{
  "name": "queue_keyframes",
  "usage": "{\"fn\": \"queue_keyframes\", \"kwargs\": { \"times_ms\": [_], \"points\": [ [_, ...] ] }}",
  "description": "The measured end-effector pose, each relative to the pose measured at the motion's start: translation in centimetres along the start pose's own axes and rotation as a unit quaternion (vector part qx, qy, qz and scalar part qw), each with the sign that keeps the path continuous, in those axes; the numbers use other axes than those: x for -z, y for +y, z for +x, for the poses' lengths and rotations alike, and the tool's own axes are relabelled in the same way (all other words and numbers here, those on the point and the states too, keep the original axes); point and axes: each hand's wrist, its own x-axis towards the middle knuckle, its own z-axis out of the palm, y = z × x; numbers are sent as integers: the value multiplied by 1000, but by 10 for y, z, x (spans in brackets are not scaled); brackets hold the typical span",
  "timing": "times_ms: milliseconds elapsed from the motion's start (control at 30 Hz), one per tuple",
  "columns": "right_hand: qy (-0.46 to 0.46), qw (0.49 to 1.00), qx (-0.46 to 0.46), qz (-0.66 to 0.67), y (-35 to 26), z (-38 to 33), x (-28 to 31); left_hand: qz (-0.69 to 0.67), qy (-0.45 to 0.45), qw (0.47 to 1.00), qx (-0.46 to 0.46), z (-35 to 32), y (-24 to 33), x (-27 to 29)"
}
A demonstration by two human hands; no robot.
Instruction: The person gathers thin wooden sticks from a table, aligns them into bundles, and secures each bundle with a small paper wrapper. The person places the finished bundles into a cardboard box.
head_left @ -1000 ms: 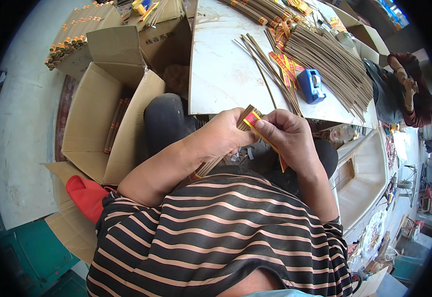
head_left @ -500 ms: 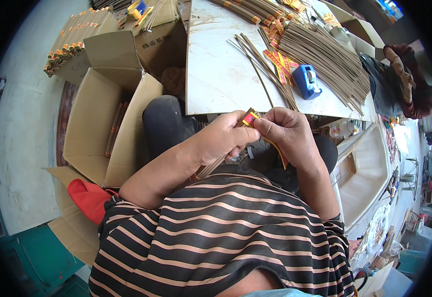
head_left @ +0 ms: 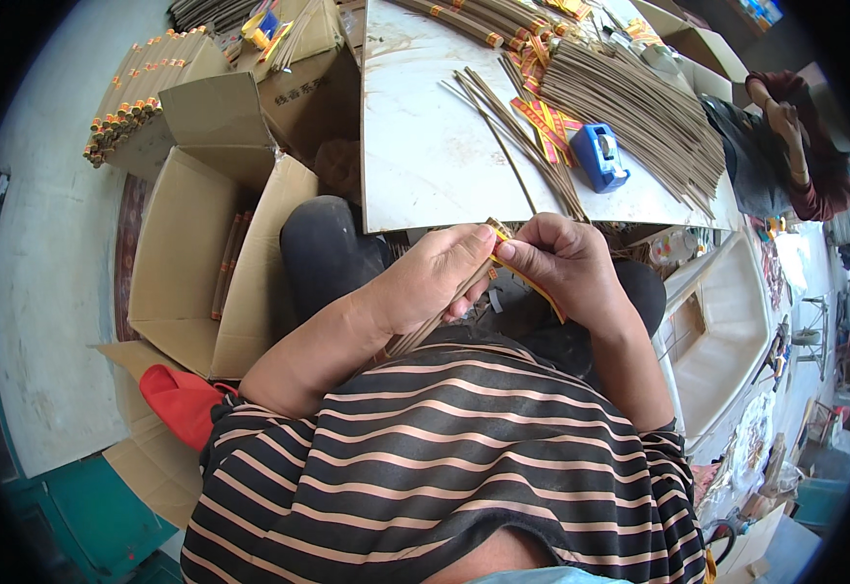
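My left hand (head_left: 423, 279) is wrapped round a bundle of brown incense sticks (head_left: 415, 339), which slants over my lap below the table's front edge. At the bundle's upper end, my right hand (head_left: 569, 265) pinches a red and yellow paper strip (head_left: 545, 296) between thumb and fingers. One end of the strip lies against the sticks; the rest hangs down beneath my right palm. Both hands almost touch. My left fingers hide much of the bundle's middle.
On the white table (head_left: 420, 136) lie many loose incense sticks (head_left: 634, 122), several paper strips (head_left: 547, 127) and a blue tape dispenser (head_left: 599, 158). An open cardboard box (head_left: 186, 243) at left holds wrapped bundles (head_left: 230, 263). Banded bundles (head_left: 147, 92) are stacked beyond. Another person (head_left: 790, 136) is at far right.
My left hand has shifted its grip, its thumb now near the bundle's top. The strip's red and yellow face, plain on the bundle before, is now mostly turned out of sight.
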Motion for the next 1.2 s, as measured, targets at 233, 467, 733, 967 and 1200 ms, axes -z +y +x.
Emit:
{"fn": "queue_keyframes", "kwargs": {
  "times_ms": [233,467,733,967,1200],
  "points": [
    [-31,996,-11,79,7,2,5,-23,1,1000,10,0,4,-2],
    [-47,988,-41,138,8,4,8,-24,12,1000,13,0,5,-4],
    [-65,983,-45,164,10,4,10,-18,6,1000,15,2,3,-4],
    [-37,997,30,54,14,7,9,-7,28,999,14,2,2,-7],
    [154,939,246,-182,20,17,5,55,83,995,0,4,0,-11]
  ]
}}
